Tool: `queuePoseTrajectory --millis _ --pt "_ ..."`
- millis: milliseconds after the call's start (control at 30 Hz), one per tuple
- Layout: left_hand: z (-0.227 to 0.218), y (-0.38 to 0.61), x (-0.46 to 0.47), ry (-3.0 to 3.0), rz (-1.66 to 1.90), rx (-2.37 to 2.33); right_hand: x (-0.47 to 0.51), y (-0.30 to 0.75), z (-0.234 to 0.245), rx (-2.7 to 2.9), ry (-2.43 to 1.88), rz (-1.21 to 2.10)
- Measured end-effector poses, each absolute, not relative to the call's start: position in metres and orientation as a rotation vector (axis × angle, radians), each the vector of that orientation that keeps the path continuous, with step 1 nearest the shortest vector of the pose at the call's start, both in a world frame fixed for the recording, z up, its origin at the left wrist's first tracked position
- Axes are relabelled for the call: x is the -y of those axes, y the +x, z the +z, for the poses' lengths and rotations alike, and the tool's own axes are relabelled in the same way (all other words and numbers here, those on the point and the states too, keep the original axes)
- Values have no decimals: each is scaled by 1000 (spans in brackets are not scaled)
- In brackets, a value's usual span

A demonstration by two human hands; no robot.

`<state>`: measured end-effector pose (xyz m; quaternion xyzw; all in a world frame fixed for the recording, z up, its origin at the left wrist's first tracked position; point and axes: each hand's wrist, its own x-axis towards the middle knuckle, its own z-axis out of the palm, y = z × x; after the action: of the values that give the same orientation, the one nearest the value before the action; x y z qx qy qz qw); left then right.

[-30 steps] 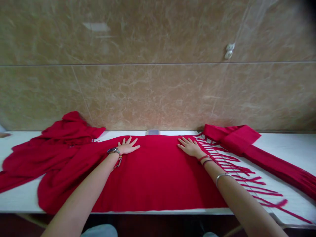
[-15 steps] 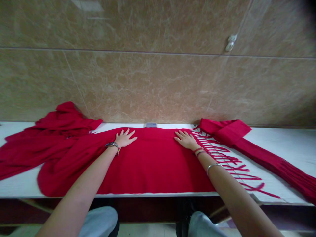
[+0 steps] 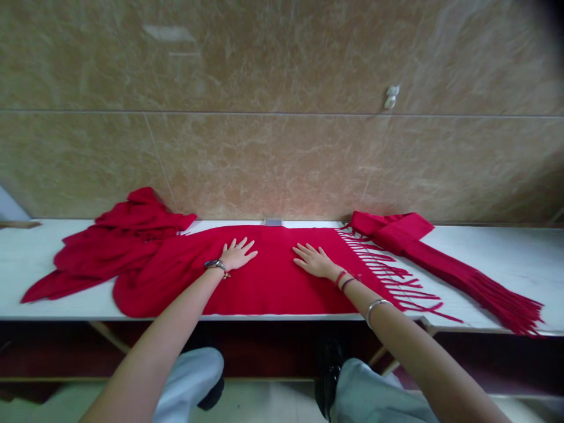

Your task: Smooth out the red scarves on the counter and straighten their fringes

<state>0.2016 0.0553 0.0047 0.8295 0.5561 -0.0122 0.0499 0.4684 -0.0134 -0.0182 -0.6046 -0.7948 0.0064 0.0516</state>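
Note:
A red fringed scarf [image 3: 273, 288] lies spread flat on the table, its fringe fanned out to the right. My left hand [image 3: 238, 254] rests palm down on it, left of the middle, fingers spread. Lying flat on the cloth to the right is my right hand [image 3: 314, 260], also open. Neither hand grips anything. Toward the left the scarf turns wavy and runs up to a crumpled heap of red cloth [image 3: 110, 244]; whether the two are one piece I cannot tell. A narrow folded red scarf [image 3: 445, 264] with tassels slants across the table at the right.
The white table [image 3: 493, 252] stands against a brown marbled tile wall [image 3: 273, 164]. A small grey plate [image 3: 273, 222] sits at the table's back edge. High on the wall is a small white fitting [image 3: 391, 97]. My knees [image 3: 194, 373] are below the front edge.
Both hands have slid over the cloth, the right one inward to the left, so they are closer together. The whole view has shifted slightly, showing more of the table's left end.

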Motion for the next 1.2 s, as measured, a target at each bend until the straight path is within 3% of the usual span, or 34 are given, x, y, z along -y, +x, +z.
queuePoseTrajectory --millis 267,500,633,833,1000,1200 --pt "13 199 -31 2586 269 -1842 50 469 4 2220 -1870 43" --pt "3 189 -7 2385 -34 -1790 82 466 -13 2417 -1875 9" --pt "6 190 -7 2400 -44 -1818 78 462 -6 2368 -1854 52" --pt "12 189 -24 2408 234 -1948 38 392 13 2319 -1659 96" --pt "0 181 -36 2291 43 -1972 9 347 1 2452 -1607 138" --pt "-2 178 -38 2310 85 -1944 19 438 -15 2519 -1839 -109"
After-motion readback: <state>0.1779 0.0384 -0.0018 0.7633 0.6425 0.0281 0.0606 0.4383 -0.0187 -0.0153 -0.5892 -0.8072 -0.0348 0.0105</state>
